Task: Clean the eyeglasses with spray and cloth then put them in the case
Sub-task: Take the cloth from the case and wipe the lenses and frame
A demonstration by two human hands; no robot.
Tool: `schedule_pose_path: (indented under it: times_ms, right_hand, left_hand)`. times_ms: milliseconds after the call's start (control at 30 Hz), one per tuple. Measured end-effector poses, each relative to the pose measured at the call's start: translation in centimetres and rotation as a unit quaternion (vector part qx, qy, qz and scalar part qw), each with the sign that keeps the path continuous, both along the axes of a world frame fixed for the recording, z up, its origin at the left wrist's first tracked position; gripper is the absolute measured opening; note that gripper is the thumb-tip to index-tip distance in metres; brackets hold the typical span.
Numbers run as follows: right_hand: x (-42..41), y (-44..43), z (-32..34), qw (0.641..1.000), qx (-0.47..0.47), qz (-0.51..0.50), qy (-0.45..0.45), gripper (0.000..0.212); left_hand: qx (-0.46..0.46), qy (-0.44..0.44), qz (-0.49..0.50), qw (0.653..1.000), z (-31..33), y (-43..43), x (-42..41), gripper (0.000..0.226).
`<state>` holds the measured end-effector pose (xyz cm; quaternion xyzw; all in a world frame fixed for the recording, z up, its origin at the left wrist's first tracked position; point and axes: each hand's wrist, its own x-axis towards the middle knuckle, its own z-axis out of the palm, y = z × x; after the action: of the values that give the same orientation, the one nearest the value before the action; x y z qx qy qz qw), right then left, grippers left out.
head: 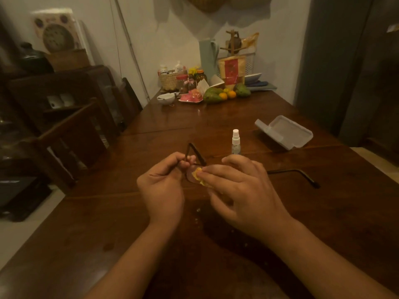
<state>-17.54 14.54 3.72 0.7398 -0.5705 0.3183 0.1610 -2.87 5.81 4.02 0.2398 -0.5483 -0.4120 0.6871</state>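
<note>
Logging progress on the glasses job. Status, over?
Left hand grips eyeglasses by the frame. Right hand pinches yellow cloth on a lens. Case open, nothing in it; spray bottle upright beyond the hands.

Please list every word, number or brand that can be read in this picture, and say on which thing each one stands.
No text here can be read.
The red pouch: print, too blurred to read.
The bottles in the basket: labels, too small to read.
The spray bottle: no legible label.
The case: no print shows.
</note>
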Motion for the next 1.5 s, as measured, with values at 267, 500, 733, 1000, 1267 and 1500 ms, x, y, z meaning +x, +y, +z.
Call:
schedule_pose_path:
  times_ms: [267,500,733,1000,1267,1500]
  right_hand:
    - [-0.3,-0.2,-0.1,0.998,0.012,0.045,0.037,0.051]
    - [0.0,-0.3,-0.2,0.999,-0.01,0.033,0.017,0.05]
    - [-0.8,-0.4,-0.2,0.999,-0.015,0.047,0.022,0.046]
    - [-0.5,-0.1,-0.1,0.998,0.013,0.06,-0.002,0.047]
    - [-1.3,-0.3,0.3,0.998,0.028,0.054,0.007,0.036]
    - [-1.5,-0.5,-0.2,0.997,0.021,0.033,-0.063,0.039]
  left_hand:
    - [-0.011,-0.014,0.021,1.0,-0.1,-0.1,0.3,0.043]
    - [-0.053,-0.071,0.018,0.996,0.1,0.6,0.2,0.05]
    - [-0.048,-0.124,0.037,0.99,0.2,0.5,0.3,0.047]
    - [-0.06,-0.163,0.044,0.984,0.3,0.5,0.3,0.032]
    - [-0.053,-0.133,0.035,0.989,0.4,0.2,0.4,0.047]
    - [-0.059,-0.137,0.03,0.988,0.6,0.4,0.2,0.041]
